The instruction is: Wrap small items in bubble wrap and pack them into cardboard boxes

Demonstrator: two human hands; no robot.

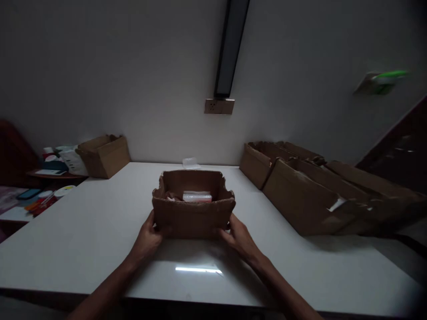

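A small open cardboard box (193, 217) stands on the white table (100, 231) in front of me. Inside it lies a clear plastic packet (197, 196) with something pinkish in it. My left hand (148, 240) grips the box's near left corner, fingers curled against its front wall. My right hand (238, 238) holds the near right corner the same way. Both forearms reach in from the bottom edge.
Several large worn cardboard boxes (310, 195) line the table's right side. Another open box (104, 155) sits at the back left. A small clear packet (191, 162) lies by the wall. A low side table (40, 195) with clutter stands at the left.
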